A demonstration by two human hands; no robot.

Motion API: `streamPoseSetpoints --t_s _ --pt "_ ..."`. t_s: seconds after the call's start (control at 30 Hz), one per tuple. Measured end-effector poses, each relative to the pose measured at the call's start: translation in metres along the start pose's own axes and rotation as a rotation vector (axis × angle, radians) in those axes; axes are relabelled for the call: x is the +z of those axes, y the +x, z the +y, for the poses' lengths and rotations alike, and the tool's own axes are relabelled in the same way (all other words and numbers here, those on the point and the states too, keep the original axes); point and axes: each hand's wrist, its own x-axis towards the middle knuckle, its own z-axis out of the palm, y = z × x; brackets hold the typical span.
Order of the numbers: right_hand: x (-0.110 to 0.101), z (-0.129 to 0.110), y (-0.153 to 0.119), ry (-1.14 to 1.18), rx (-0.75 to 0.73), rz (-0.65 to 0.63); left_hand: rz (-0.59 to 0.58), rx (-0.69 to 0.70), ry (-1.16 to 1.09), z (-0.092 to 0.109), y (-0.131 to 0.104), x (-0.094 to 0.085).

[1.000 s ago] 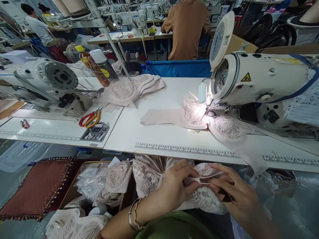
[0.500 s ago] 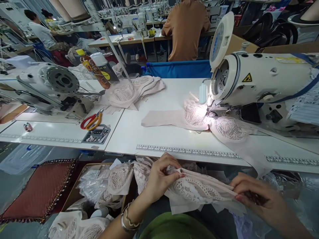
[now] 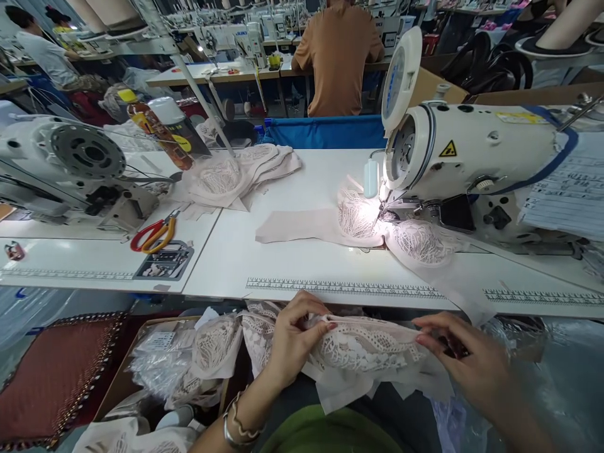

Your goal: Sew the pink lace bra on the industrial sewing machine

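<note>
Both my hands hold one pale pink lace bra piece (image 3: 365, 352) stretched level in front of my lap, below the table's front edge. My left hand (image 3: 295, 333) pinches its left end, and my right hand (image 3: 465, 365) pinches its right end. On the white table (image 3: 292, 264) another lace bra piece (image 3: 372, 223) lies under the needle of the white sewing machine (image 3: 472, 157), lit by the machine's lamp.
A box (image 3: 120, 384) of more lace pieces sits at my lower left. A stack of finished pieces (image 3: 236, 176), red-and-yellow scissors (image 3: 153, 234) and a second machine (image 3: 75, 163) occupy the left table. A person in a brown shirt (image 3: 337, 56) sits beyond with their back to me.
My hands moved apart from a tight cluster, pulling the lace piece out flat between them. It now sits a little higher, closer to the table edge.
</note>
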Motion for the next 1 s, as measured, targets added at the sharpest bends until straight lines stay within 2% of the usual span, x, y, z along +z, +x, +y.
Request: streamPoseSetpoints --t_s 0.1,0.17,0.27,0.33,0.4,0.47,0.53,0.6,0.7,0.87,1.0 --pt "-0.01 0.001 0.007 0.073 0.001 -0.157 0.0 -0.017 -0.042 -0.003 -0.002 0.003" --pt "-0.021 0.0 0.012 0.126 0.017 -0.217 -0.006 -0.034 -0.092 -0.005 -0.004 0.005" --pt "-0.04 0.001 0.018 0.235 -0.034 -0.284 -0.064 -0.075 -0.217 -0.002 -0.005 0.005" --pt "-0.05 -0.002 0.022 0.306 -0.126 -0.339 -0.197 -0.127 -0.278 0.005 -0.001 0.003" --pt "-0.051 -0.01 0.024 0.319 -0.187 -0.403 -0.413 -0.149 -0.25 0.016 0.005 0.002" --pt "-0.041 -0.025 0.025 0.252 -0.186 -0.444 -0.621 -0.087 -0.153 0.027 0.011 0.006" --pt "-0.026 -0.039 0.025 0.163 -0.161 -0.432 -0.715 0.016 -0.068 0.034 0.014 0.016" --pt "-0.011 -0.048 0.023 0.113 -0.184 -0.43 -0.697 0.05 -0.03 0.036 0.012 0.029" --pt "-0.002 -0.044 0.019 0.077 -0.175 -0.417 -0.604 0.017 -0.047 0.033 0.009 0.041" --pt "-0.011 -0.021 0.016 0.151 -0.083 -0.392 -0.542 -0.02 -0.139 0.028 0.011 0.04" --pt "-0.014 -0.021 0.019 0.273 -0.104 -0.404 -0.528 -0.044 -0.141 0.027 0.014 0.039"
